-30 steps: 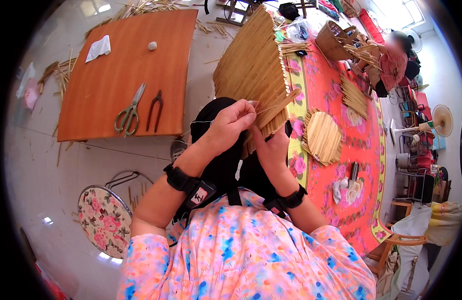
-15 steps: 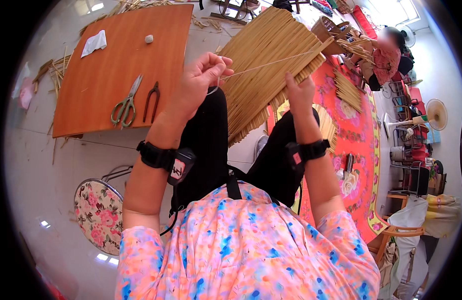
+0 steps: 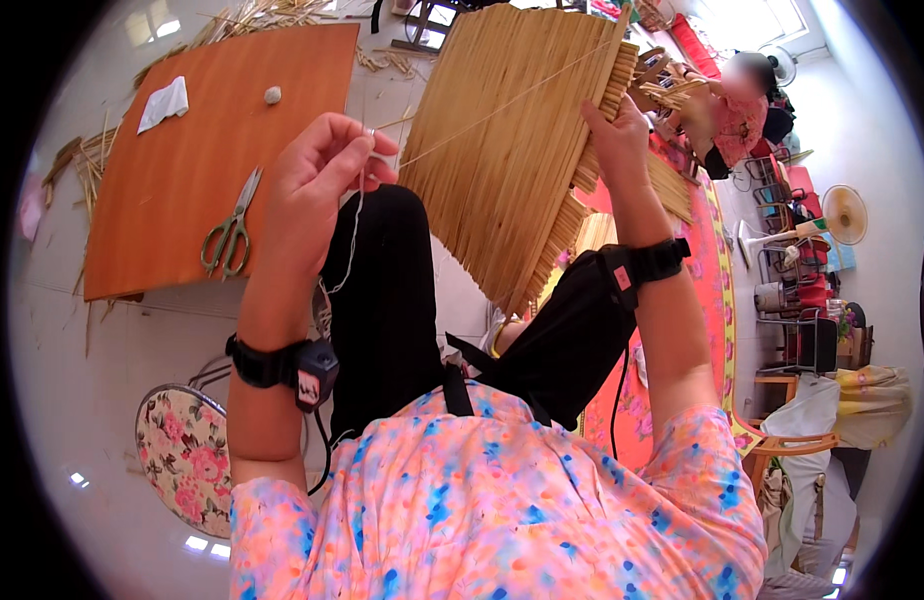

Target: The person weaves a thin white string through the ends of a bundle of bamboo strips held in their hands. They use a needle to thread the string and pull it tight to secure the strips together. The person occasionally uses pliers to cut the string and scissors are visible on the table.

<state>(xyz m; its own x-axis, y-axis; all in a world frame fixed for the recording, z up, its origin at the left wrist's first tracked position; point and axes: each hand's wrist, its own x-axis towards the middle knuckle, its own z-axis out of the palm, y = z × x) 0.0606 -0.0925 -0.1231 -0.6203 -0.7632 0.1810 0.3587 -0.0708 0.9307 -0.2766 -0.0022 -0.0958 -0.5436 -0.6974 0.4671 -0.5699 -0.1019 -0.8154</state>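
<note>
A panel of tan reed strips [image 3: 502, 140] laid side by side stands tilted in front of my knees. My right hand [image 3: 619, 135] grips its right edge, thumb on the near face and fingers hidden behind. At the left, above my knee, my left hand [image 3: 327, 175] pinches a thin white string [image 3: 350, 250]. One length runs taut from those fingers slantwise across the panel to its upper right edge; a loose tail hangs below the hand.
An orange-brown table [image 3: 172, 190] at the left bears green-handled scissors [image 3: 230, 235], a white cloth [image 3: 164, 105] and a small pale ball [image 3: 273, 95]. A floral stool [image 3: 185, 455] stands nearby. Another person [image 3: 727, 115] sits at the far right, beyond a red floral mat [image 3: 702, 300].
My left hand has drawn left, pulling the string longer. My right hand has moved up with the panel, which stands more upright. The pliers on the table are now out of sight.
</note>
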